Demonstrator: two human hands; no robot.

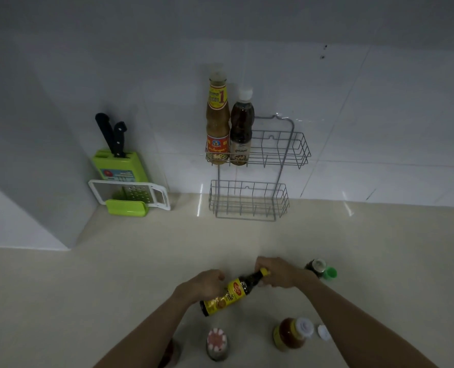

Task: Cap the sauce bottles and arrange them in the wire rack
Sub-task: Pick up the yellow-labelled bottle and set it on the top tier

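A: While the left hand [207,284] grips the body of the dark sauce bottle [231,293], tilted above the counter [114,274], what holds the top?

B: Right hand [279,272], fingers closed round the yellow cap [265,272].

A: Wire rack [260,168]?

B: On the wall. Upper basket holds two capped bottles [228,128], upright, at its left end. Lower basket: nothing visible inside.
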